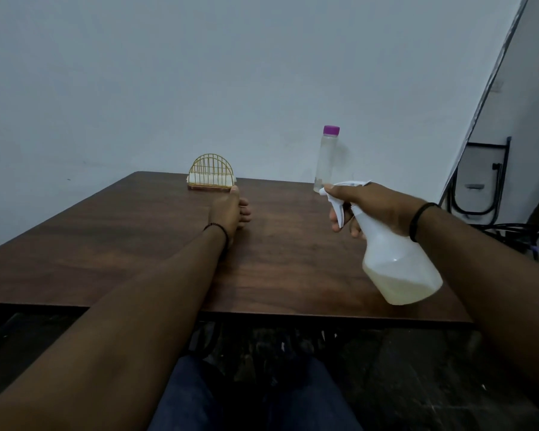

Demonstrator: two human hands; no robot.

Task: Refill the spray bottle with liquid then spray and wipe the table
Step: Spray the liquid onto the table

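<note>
Translucent spray bottle (399,269) in gripping right hand (377,206); left hand (229,213) loose on woodgrain table (137,244).

Clear bottle's (325,160) base behind spray head (346,188).

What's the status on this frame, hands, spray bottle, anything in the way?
Right hand grips spray bottle, fingers on trigger, part-filled. Left hand loosely curled on table, near napkin holder. Purple-capped bottle at far edge. Nothing blocking.
</note>
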